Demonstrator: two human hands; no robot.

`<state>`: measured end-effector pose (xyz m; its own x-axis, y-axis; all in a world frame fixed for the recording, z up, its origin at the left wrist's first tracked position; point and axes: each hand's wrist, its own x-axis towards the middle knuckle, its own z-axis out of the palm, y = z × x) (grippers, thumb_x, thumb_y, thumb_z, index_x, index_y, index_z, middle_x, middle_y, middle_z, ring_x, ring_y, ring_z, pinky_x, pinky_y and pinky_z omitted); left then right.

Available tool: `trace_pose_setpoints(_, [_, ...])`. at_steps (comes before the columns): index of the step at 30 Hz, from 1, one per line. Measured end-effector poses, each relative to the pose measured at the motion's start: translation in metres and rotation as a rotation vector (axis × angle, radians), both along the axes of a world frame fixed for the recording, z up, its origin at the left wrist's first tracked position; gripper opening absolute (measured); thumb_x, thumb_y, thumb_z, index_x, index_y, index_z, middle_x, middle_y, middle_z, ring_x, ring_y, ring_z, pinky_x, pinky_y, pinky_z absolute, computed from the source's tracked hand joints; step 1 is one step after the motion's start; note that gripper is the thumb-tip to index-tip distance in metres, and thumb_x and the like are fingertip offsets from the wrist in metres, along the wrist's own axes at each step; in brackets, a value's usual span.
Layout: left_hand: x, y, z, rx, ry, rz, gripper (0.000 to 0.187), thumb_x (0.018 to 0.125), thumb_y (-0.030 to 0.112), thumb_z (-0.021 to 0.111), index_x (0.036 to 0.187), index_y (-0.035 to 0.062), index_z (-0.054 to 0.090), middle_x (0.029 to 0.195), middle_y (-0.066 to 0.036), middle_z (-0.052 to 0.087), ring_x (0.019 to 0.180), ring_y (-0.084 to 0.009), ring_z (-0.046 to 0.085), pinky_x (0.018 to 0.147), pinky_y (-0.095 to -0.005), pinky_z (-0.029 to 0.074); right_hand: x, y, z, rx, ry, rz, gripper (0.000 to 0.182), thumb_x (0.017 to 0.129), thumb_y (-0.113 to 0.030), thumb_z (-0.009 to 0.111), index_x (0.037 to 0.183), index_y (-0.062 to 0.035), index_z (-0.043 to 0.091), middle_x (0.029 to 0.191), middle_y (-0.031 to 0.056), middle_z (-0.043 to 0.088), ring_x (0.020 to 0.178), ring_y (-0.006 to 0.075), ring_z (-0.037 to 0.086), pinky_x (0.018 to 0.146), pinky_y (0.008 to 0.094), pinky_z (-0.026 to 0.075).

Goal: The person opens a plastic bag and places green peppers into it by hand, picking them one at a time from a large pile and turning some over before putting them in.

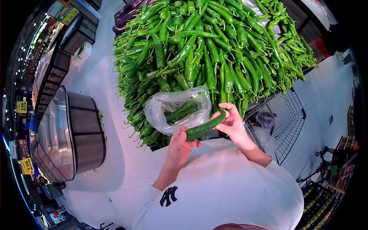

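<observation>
One long green pepper (205,129) is held between my two hands, in front of my chest. The fingers of my left hand (181,145) close round its thick, left end. At its thinner, curved right end, my right hand (231,123) pinches it near the stem. Just beyond it, a clear plastic bag (153,114) lies open on the pepper pile (207,50), with green pepper showing inside its mouth. The bag's near edge is close to my left fingertips; whether they touch it is unclear.
A wire shopping cart (289,119) with plastic bags in it stands right of the pile. Purple eggplants (128,14) lie at the pile's far left corner. A rounded metal display bin (86,134) stands on the floor at the left. Crates and shelves line the right edge.
</observation>
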<state>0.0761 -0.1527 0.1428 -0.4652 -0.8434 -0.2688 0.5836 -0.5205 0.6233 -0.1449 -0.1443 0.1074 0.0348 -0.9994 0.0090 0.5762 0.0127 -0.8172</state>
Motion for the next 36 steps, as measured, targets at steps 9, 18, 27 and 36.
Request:
trace_pose_setpoints(9, [0.006, -0.001, -0.009, -0.046, -0.111, 0.029, 0.041, 0.11, 0.033, 0.034, 0.13, 0.0013, 0.051, 0.087, -0.009, 0.067, 0.069, -0.0202, 0.061, 0.077, -0.0397, 0.052, -0.027, 0.012, 0.017, -0.278, 0.503, -0.011, 0.032, 0.093, 0.004, 0.063, 0.125, 0.0036, 0.062, 0.084, 0.0079, 0.072, 0.067, 0.0098, 0.066, 0.058, 0.0246, 0.054])
trace_pose_setpoints(18, [-0.001, 0.0, 0.01, -0.43, -0.639, 0.055, 0.046, 0.102, 0.006, 0.053, 0.145, -0.0027, 0.041, 0.084, -0.011, 0.068, 0.08, -0.0169, 0.066, 0.083, -0.0327, 0.053, -0.019, 0.015, 0.024, 0.146, 0.387, 0.025, 0.029, 0.104, -0.019, 0.057, 0.121, 0.0025, 0.065, 0.066, 0.0072, 0.07, 0.051, 0.009, 0.062, 0.047, 0.022, 0.047])
trace_pose_setpoints(27, [0.007, 0.0, 0.008, -0.486, -0.803, -0.088, 0.052, 0.096, 0.006, 0.064, 0.144, 0.0004, 0.045, 0.089, -0.008, 0.072, 0.085, -0.0122, 0.069, 0.089, -0.0277, 0.05, -0.035, 0.009, 0.016, -0.007, 0.589, 0.03, 0.017, 0.096, -0.015, 0.069, 0.096, 0.0017, 0.073, 0.073, -0.0028, 0.064, 0.065, 0.0027, 0.047, 0.057, 0.0223, 0.038])
trace_pose_setpoints(36, [0.05, -0.027, 0.011, -0.576, -1.443, 0.608, 0.073, 0.084, 0.015, 0.078, 0.146, 0.0002, 0.042, 0.094, -0.005, 0.066, 0.08, -0.0125, 0.06, 0.077, -0.0295, 0.051, -0.042, -0.007, 0.012, 0.034, 0.711, -0.198, 0.023, 0.099, -0.021, 0.066, 0.099, 0.0006, 0.074, 0.061, -0.0094, 0.047, 0.059, 0.0012, 0.035, 0.05, 0.023, 0.028])
